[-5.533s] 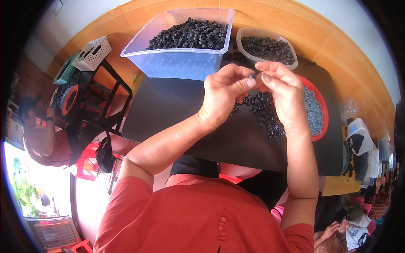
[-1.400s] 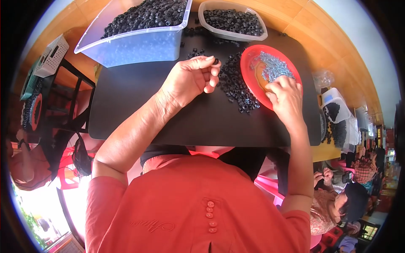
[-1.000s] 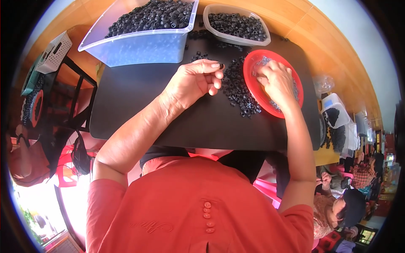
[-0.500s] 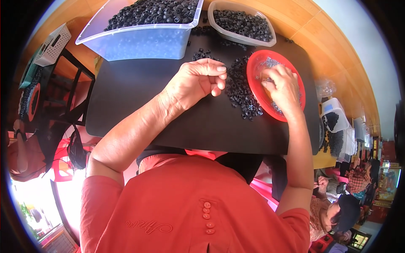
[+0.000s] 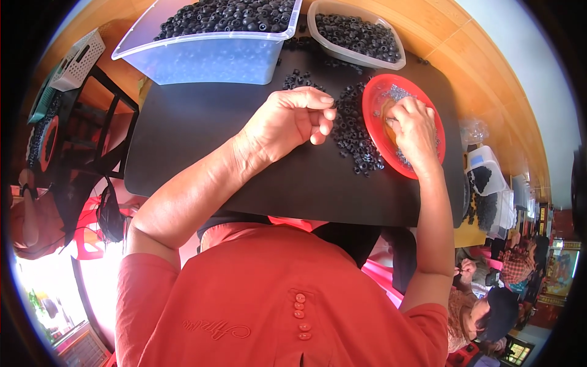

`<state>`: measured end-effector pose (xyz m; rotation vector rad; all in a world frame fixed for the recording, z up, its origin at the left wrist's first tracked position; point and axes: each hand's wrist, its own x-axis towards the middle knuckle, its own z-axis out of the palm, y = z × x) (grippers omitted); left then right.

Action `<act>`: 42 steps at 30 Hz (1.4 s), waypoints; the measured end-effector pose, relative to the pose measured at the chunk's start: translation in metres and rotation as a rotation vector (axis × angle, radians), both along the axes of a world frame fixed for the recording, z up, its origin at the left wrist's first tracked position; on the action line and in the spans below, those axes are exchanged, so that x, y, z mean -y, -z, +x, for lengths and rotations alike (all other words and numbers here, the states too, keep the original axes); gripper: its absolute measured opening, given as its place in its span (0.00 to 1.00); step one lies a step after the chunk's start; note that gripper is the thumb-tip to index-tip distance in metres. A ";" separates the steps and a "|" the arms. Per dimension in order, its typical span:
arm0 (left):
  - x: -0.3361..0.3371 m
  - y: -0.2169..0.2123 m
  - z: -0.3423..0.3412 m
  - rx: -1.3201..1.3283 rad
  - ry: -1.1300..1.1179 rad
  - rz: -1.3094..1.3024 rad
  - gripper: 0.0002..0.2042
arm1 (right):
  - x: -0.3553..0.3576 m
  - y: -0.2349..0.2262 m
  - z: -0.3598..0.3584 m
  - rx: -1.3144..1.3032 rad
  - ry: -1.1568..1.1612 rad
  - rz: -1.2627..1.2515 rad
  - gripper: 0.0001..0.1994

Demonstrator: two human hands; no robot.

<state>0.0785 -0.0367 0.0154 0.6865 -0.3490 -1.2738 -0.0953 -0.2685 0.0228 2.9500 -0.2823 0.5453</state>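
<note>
Grey pieces (image 5: 397, 93), around right hand (image 5: 417, 131), in red dish (image 5: 373, 119)

The desk (image 5: 202, 134) is black, with rounded corners. On it, beyond the left hand (image 5: 302, 119), there stands a large clear bin (image 5: 214, 58). A smaller clear tub (image 5: 361, 60) stands farther than both hands. Under the right hand (image 5: 416, 131) lies the red plate (image 5: 374, 122). Loose black pieces (image 5: 354, 144) lie between the hands.
</note>
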 end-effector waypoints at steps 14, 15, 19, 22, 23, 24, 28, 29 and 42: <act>0.003 0.004 -0.008 -0.049 -0.014 -0.028 0.07 | -0.081 -0.047 0.023 0.174 -0.284 0.563 0.04; 0.003 0.003 -0.009 -0.007 -0.048 0.002 0.07 | -0.085 -0.047 0.026 0.201 -0.325 0.526 0.04; 0.002 0.000 -0.010 0.044 -0.113 0.040 0.07 | -0.092 -0.048 0.033 0.179 -0.301 0.540 0.04; 0.001 0.002 -0.010 0.044 -0.128 0.044 0.07 | -0.093 -0.047 0.036 0.189 -0.293 0.463 0.04; 0.001 0.003 -0.010 0.033 -0.132 0.042 0.06 | -0.095 -0.047 0.036 0.187 -0.281 0.451 0.04; 0.001 0.002 -0.011 0.032 -0.137 0.041 0.06 | -0.096 -0.048 0.036 0.186 -0.269 0.440 0.04; 0.002 0.001 -0.013 0.056 -0.138 0.067 0.06 | -0.096 -0.049 0.036 0.170 -0.244 0.447 0.04; 0.002 0.001 -0.014 0.064 -0.138 0.068 0.06 | -0.096 -0.049 0.036 0.174 -0.248 0.424 0.04; 0.002 0.012 -0.009 -0.176 0.009 -0.049 0.06 | -0.091 -0.035 0.042 0.326 -0.285 0.955 0.05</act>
